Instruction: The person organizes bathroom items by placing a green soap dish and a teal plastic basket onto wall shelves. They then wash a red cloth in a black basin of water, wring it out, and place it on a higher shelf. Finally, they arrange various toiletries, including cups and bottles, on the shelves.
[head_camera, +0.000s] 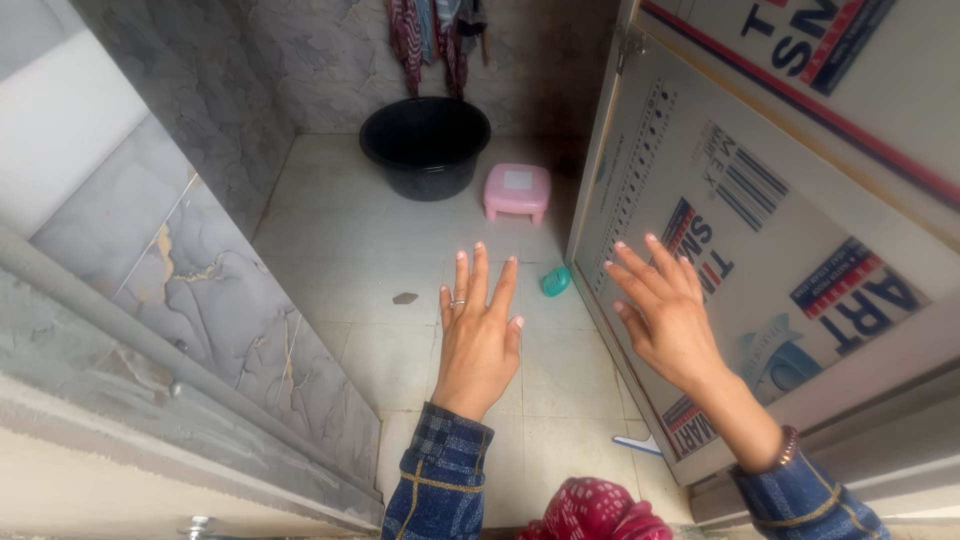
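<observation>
The person stands at the threshold of a small tiled washroom with both hands stretched forward and empty. The left hand (478, 335) hangs over the floor (340, 240) with fingers spread wide, a ring on one finger, gripping nothing. The right hand (665, 315) is likewise open, its fingers splayed just beside or perhaps brushing the door (800, 250) (contact cannot be told from this view). The door stands swung open on the right; by the look of it nothing inside has yet been picked up or moved. The door's face is covered with a flattened printed sheet, pale, bearing red and blue blocks of lettering, a striped barcode-like patch and a dotted column. Further in, a black tub (425, 145) sits against the back wall, a pink stool (517, 192) just beside it, a small teal object (555, 281) near the door's foot, and cloths (435, 35) hang above the tub.
</observation>
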